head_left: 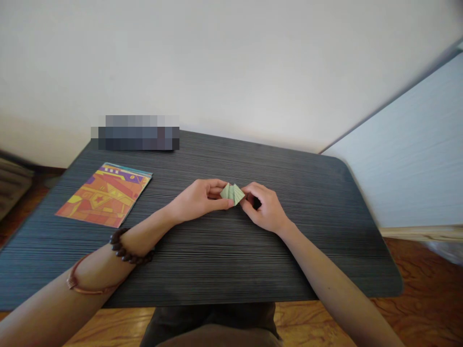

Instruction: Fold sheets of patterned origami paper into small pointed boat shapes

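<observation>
A small piece of folded green paper [233, 193], creased into pointed flaps, is held just above the dark table between my two hands. My left hand [198, 200] grips its left side, thumb in front and fingers behind. On the other side, my right hand [265, 205] pinches the paper's right corner between thumb and forefinger. The tips of some fingers are hidden behind the paper.
A stack of colourful orange and purple printed sheets [108, 195] lies on the left of the dark wood-grain table [224, 260]. Behind it, near the wall, is a blurred-out object [137, 134]. A pale panel [408, 149] stands at the right.
</observation>
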`<state>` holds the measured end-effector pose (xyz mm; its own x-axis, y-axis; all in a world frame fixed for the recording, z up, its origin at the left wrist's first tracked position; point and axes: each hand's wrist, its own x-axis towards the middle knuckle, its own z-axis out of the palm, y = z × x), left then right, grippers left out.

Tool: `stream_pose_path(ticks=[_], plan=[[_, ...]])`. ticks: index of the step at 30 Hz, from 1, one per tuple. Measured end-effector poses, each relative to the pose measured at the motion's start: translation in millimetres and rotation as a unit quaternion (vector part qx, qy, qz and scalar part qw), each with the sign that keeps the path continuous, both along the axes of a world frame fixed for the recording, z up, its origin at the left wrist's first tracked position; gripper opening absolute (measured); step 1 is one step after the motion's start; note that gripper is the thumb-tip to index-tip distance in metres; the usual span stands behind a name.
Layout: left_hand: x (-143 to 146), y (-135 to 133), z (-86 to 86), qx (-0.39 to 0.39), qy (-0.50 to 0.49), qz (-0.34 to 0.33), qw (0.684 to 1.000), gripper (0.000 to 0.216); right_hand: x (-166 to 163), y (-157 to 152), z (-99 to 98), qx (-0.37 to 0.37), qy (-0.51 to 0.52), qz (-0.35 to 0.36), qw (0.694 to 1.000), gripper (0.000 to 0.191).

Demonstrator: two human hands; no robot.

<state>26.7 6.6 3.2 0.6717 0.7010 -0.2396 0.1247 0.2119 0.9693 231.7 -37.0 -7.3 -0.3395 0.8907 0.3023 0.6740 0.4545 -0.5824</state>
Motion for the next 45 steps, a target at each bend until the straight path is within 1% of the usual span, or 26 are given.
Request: stream_pose_path(ticks=[3,5,9,17,20,24,26,28,30,35,38,42,45], plan=[[-1,0,-2.4,0.01,0.015,0.004,1.0,0.041,1,0,2.0,-0.029,0.036,0.017,0.999,0.012],[-1,0,-3.9,0.028,0.032,0.006,0.999,0.039,0,0,2.3,-0.031,0.054,0.012,0.998,0.011],[1,-2,-5.0,0.057,0.054,0.0,0.997,0.034,-3,0,1.5,-0.027,0.07,0.008,0.997,0.015],[4,-5,1.6,0.059,0.065,0.018,0.996,0.028,-4,-1,2.4,-0.033,0.082,0.0,0.996,0.018],[6,-7,4.1,0.081,0.071,0.026,0.994,0.028,-3,-1,2.3,-0.036,0.086,-0.003,0.996,0.019],[8,-9,4.0,0.125,0.07,0.063,0.988,0.033,-2,0,0.2,-0.033,0.098,-0.009,0.995,0.018],[8,-9,3.1,0.124,0.057,0.091,0.987,0.035,-2,1,-0.4,-0.027,0.105,-0.015,0.994,0.017],[8,-9,2.4,0.117,0.046,0.1,0.987,0.034,-2,1,-0.2,-0.019,0.11,-0.019,0.994,0.016],[8,-9,1.8,0.12,0.042,0.094,0.987,0.032,-3,0,0.7,-0.01,0.109,-0.018,0.994,0.016],[7,-9,1.4,0.147,0.06,0.066,0.985,0.03,-5,-1,1.3,-0.005,0.08,0.011,0.997,0.021],[7,-10,2.2,0.147,0.067,0.058,0.985,0.029,-6,-1,1.2,-0.007,0.068,0.014,0.998,0.024],[8,-10,3.1,0.147,0.069,0.05,0.986,0.03,-6,-1,2.6,0.0,0.073,-0.001,0.997,0.024],[7,-9,2.9,0.165,0.08,0.039,0.982,0.037,-7,-2,3.2,0.01,0.084,-0.023,0.996,0.024]])
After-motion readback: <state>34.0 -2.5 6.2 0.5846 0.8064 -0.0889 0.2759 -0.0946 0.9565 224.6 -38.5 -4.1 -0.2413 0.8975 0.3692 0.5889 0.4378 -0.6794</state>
